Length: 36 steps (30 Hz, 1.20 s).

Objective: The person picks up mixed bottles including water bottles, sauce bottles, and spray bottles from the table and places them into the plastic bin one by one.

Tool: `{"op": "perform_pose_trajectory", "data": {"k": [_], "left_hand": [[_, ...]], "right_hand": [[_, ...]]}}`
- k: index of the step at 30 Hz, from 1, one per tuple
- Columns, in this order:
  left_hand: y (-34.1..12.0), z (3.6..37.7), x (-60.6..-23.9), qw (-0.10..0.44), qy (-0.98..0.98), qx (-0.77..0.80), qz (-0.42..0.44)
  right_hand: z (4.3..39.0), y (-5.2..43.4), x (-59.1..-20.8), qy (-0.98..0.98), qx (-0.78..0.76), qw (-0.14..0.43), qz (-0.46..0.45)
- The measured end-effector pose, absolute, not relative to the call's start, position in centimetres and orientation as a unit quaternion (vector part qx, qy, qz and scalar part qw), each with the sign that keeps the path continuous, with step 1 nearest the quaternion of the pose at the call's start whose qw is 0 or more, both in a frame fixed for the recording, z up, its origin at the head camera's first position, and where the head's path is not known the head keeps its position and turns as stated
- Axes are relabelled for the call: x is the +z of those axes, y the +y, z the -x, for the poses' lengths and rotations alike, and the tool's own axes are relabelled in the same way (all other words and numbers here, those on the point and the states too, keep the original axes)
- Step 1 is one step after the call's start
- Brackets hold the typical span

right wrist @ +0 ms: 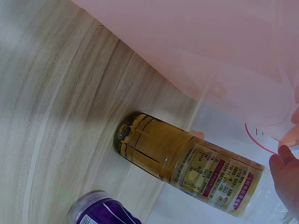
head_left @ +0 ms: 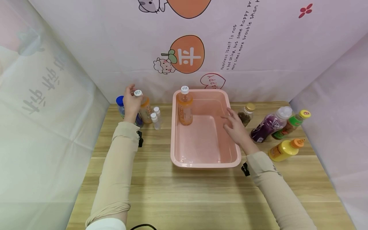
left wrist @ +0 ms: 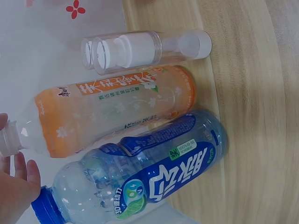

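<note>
Bottle (head_left: 145,110), the orange-labelled one on the left of the tabletop (head_left: 184,191), was what my left hand (head_left: 131,102) had hold of: it stood upright, long axis vertical, and the fingers were curled over its white cap (head_left: 138,93) from above. So it lay straight beneath that hand, at the far left, and well apart from my right hand (head_left: 235,127), with the whole tub (head_left: 201,164) between them. The left hand was plainly the nearer one; the right could not have reached it without crossing the tub.

Working from near to far: the bare tabletop came first, then the near rim of the pink tub. My right hand rested at the tub's right wall, fingers loosely spread and gripping nothing that I could see. Just right of it stood a small brown bottle (head_left: 245,115), and further right a purple bottle (head_left: 268,126), a green one (head_left: 290,125) and a yellow one (head_left: 284,149) lay tilted on the tabletop.

Deeper in, a second orange bottle (head_left: 185,107) stood upright inside the tub, against its far left corner. On the left, the held bottle had a blue-capped water bottle (head_left: 120,107) touching it on the outer side and two small clear bottles (head_left: 156,117) just beside it on the tub's side; the left wrist view showed the three kinds packed side by side. Behind everything hung the printed backdrop (head_left: 187,54).
</note>
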<state>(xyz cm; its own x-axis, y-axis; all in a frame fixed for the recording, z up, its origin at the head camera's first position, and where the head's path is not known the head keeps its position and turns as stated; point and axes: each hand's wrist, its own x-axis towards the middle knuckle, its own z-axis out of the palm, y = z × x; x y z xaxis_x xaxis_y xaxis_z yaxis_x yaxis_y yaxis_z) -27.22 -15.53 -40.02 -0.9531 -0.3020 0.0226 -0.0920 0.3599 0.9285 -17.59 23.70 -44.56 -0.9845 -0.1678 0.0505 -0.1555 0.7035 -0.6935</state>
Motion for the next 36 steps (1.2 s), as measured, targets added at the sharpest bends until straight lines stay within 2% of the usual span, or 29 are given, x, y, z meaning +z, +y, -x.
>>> {"op": "perform_pose_trajectory", "data": {"k": [18,36], "left_hand": [[-15.4,26.8,-40.1,0.119,-0.824,-0.544,-0.103],[-15.3,26.6,-37.7,0.169,-0.792,-0.582,-0.076]], "right_hand": [[17.7,23.7,-44.6,0.921,-0.38,0.005,0.09],[17.6,23.7,-44.5,0.921,-0.379,0.009,0.087]]}}
